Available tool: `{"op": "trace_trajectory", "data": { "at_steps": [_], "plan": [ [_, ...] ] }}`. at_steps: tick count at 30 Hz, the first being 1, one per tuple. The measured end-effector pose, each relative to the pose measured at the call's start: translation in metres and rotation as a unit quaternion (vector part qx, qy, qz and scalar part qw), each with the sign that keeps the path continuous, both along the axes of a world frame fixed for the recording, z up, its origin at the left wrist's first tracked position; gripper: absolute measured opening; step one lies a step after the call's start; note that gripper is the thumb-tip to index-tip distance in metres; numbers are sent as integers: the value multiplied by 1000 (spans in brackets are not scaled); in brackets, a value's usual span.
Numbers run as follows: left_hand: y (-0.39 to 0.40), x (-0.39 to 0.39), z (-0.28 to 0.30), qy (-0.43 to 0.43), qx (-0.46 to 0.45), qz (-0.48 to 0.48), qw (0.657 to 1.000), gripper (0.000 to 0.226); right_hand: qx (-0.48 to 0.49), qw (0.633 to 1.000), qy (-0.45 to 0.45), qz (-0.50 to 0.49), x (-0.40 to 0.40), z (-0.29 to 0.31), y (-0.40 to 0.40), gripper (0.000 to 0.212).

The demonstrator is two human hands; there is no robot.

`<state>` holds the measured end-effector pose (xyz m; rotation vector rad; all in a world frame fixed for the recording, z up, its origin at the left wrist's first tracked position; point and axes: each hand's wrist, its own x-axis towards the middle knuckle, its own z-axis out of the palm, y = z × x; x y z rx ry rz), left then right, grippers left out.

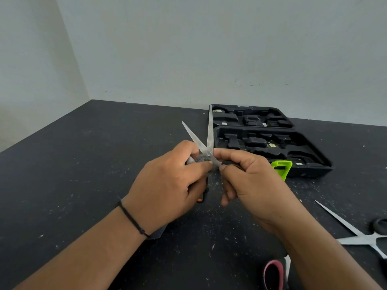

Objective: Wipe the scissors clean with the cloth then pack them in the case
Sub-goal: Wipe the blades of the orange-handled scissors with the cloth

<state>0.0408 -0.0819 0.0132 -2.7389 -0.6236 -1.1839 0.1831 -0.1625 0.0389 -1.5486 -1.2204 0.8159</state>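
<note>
Dark speckled table (pixel 83 164): left hand (pixel 165 185) pinches grey cloth (pixel 199 159) at the pivot of open steel scissors (pixel 209 132), right hand (pixel 251 181) grips handles, blades pointing toward the far edge, beside the black moulded case (pixel 314 162).

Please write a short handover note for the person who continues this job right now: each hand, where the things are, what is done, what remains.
Left hand: pinches the grey cloth against the open scissors near the pivot.
Right hand: grips the scissors at the handle side, blades pointing away.
Case: lies open on the table behind the hands; I see no scissors in its moulded slots.
Second pair of scissors: lies open on the table at right. A pink-rimmed handle shows at the bottom edge.
Done: wiping has begun.
Left: finish wiping, then pack the scissors in the case.
</note>
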Motion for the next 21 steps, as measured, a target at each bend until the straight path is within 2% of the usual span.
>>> {"op": "trace_trajectory", "data": {
  "at_steps": [4, 9, 12, 17, 19, 21],
  "plan": [
    [11, -5, -2, -6, -36, 43, 998, 20, 15, 1000, 8, 5, 1, 3, -1, 39],
    [13, -5, -2, -56, -37, 39, 997, 17, 15, 999, -35, 6, -2, 3, -2, 41],
    [10, -3, 0, -80, -40, 35, 995, 15, 25, 999, -26, -13, -1, 3, 0, 44],
    [7, -4, -1, -32, -43, -46, 998, 15, 18, 999, -50, -7, -1, 3, 0, 41],
    [7, -3, -2, -15, -47, -35, 998, 17, 19, 998, -66, 8, -1, 4, -1, 50],
    [7, -2, -3, -16, -52, -17, 998, 16, 19, 997, -76, 15, -1, 5, -2, 49]
  ]
}}
